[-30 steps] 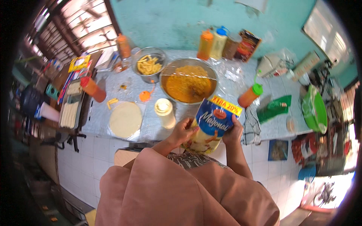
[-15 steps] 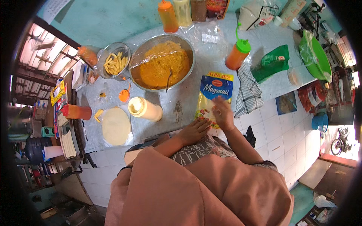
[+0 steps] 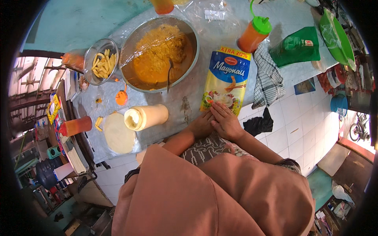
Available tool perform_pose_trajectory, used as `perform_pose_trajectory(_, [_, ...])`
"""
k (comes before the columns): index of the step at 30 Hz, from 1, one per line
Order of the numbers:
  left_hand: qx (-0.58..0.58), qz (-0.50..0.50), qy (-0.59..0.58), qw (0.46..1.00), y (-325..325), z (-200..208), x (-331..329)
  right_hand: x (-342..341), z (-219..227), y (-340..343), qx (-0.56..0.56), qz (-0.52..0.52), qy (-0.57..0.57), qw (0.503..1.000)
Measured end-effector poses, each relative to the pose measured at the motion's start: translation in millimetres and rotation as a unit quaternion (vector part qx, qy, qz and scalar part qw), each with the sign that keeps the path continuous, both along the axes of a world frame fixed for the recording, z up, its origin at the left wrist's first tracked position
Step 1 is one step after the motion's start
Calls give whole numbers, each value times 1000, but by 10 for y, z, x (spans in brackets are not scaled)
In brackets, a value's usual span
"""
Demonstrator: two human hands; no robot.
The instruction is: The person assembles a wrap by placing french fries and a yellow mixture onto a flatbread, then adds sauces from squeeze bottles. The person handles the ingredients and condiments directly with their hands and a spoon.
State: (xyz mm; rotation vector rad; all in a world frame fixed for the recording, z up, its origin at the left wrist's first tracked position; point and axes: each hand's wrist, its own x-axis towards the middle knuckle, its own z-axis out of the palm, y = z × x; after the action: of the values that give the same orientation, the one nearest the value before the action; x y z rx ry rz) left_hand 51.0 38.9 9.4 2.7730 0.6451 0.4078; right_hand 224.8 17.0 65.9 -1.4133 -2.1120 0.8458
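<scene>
Right hand point(image 3: 226, 122) is pressing flat, fingers extended, on the near end of the blue mayonnaise pouch point(image 3: 226, 80), which is lying flat on the desk point(image 3: 189, 98). Left hand point(image 3: 201, 125) is resting just beside it, loosely open, gripping nothing. Cream squeeze bottle point(image 3: 146, 117) is lying on its side, left. Steel bowl point(image 3: 159, 53) of orange filling is sitting farther back.

A food-preparation spot, likely a small kitchen or stall. Plastic-covered desk point(image 3: 185, 106) crowded with a big metal bowl point(image 3: 159, 53) of orange filling, a glass bowl of fries point(image 3: 101, 63), squeeze bottles point(image 3: 254, 34), a sauce pouch point(image 3: 225, 80) and a flat dough round point(image 3: 118, 133). White tiled floor point(image 3: 291, 129) below, teal wall beyond.
</scene>
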Motion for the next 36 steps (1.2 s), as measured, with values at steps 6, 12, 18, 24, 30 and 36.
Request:
perform_pose_trajectory(6, [-145, -12, -71, 987, 146, 276, 67, -305, -15, 194, 26, -21, -160, 987])
perform_pose_trajectory(12, [-213, -5, -4, 977, 155, 303, 20, -402, 12, 572, 7, -47, -231, 972])
perform_pose_trajectory(18, [-94, -11, -47, 994, 47, 25, -13, -331, -206, 912, 75, -47, -216, 972])
perform_pose_trajectory(24, [-39, -12, -100, 994, 174, 164, 87, -65, -270, 871, 55, -49, -70, 995])
perform_pose_trajectory(30, [-134, 36, -197, 971, 83, 2, 36, -297, 27, -113, 25, -50, -111, 992])
perform_pose_trajectory(36, [-268, 68, -131, 952, 117, 332, 42, -368, 7, 207, 17, -63, -216, 974])
